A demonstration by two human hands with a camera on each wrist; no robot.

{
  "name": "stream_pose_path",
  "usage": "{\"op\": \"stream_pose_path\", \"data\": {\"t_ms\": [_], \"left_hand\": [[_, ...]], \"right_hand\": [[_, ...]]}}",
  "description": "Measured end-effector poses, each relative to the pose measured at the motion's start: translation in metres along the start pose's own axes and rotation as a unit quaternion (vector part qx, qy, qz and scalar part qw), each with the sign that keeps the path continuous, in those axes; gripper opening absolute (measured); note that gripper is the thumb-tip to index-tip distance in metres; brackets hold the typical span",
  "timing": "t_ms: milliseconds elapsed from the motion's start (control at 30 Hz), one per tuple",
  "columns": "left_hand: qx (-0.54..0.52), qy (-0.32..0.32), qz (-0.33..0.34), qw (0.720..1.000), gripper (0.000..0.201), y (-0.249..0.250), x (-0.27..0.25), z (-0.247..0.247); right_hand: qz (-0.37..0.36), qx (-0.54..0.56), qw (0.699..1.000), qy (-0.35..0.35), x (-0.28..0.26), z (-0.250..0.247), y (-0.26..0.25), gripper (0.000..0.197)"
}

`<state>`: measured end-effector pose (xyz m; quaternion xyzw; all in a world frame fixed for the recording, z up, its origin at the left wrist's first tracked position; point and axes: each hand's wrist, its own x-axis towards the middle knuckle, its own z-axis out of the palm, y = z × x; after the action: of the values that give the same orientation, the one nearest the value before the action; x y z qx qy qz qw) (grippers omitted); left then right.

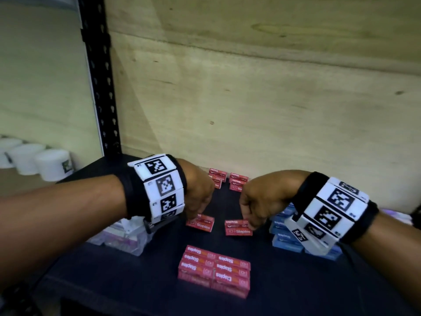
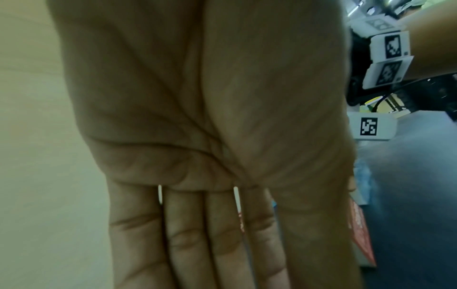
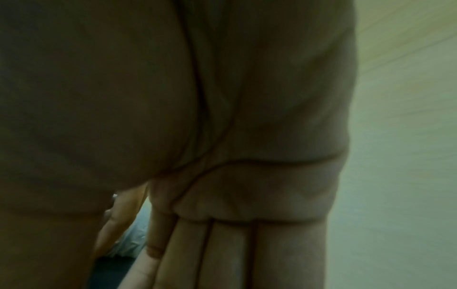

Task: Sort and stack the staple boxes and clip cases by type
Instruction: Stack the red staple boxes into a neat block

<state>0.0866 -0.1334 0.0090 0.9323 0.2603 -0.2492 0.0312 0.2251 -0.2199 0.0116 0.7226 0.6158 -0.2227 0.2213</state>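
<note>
On the dark shelf, my left hand (image 1: 193, 216) reaches down and pinches the left end of a red staple box (image 1: 201, 224), which sits slightly askew. My right hand (image 1: 249, 224) pinches the right end of a second red staple box (image 1: 237, 228) beside it. In the left wrist view the fingers (image 2: 185, 234) point straight down, with an edge of the red box (image 2: 362, 238) beside the thumb. The right wrist view shows only palm and fingers (image 3: 235, 254). A stacked block of red staple boxes (image 1: 214, 269) lies nearer me.
More red boxes (image 1: 227, 180) sit at the back against the plywood wall. Blue boxes (image 1: 284, 231) are piled under my right wrist. Clear clip cases (image 1: 123, 236) lie under my left wrist. White tubs (image 1: 52, 165) stand beyond the black shelf post (image 1: 100, 87).
</note>
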Motion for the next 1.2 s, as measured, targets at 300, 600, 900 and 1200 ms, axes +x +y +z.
{"op": "stream_pose_path", "data": {"t_ms": [300,600,900,1200], "left_hand": [[0.026,-0.007,0.032,0.999,0.022,0.004,-0.030,0.028],[-0.004,-0.037,0.061,0.997,0.038,-0.003,-0.043,0.036],[0.013,-0.050,0.081,0.995,0.030,0.001,-0.043,0.037],[0.034,-0.046,0.099,0.993,0.027,0.008,-0.039,0.033]], "right_hand": [[-0.033,0.000,0.999,0.022,-0.043,0.038,-0.007,0.018],[-0.066,0.061,0.995,0.034,-0.055,0.057,0.003,0.022],[-0.096,0.080,0.991,0.039,-0.053,0.059,0.007,0.020],[-0.116,0.066,0.990,0.043,-0.047,0.056,0.006,0.017]]}}
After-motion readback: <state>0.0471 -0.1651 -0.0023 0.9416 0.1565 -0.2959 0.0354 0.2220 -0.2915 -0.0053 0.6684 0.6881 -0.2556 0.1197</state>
